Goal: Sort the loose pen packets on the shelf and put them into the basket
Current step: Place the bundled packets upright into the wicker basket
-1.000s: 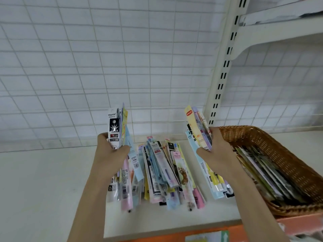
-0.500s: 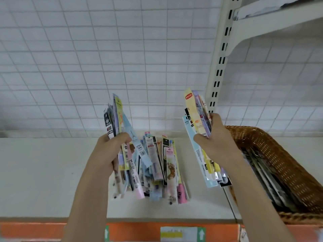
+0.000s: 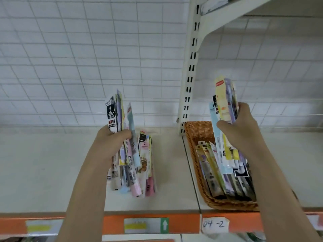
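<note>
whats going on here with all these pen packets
A person is sorting pen packets on a shop shelf. The left hand grips one bunch upright above the loose pile. The right hand holds another bunch over the wicker basket, which already has packets lying in it.

A white wire grid (image 3: 87, 58) backs the pale shelf (image 3: 43, 172). A slotted upright (image 3: 191, 67) stands at right, carrying a bracket (image 3: 227, 20). An orange edge strip (image 3: 183, 223) runs nearest.
</note>
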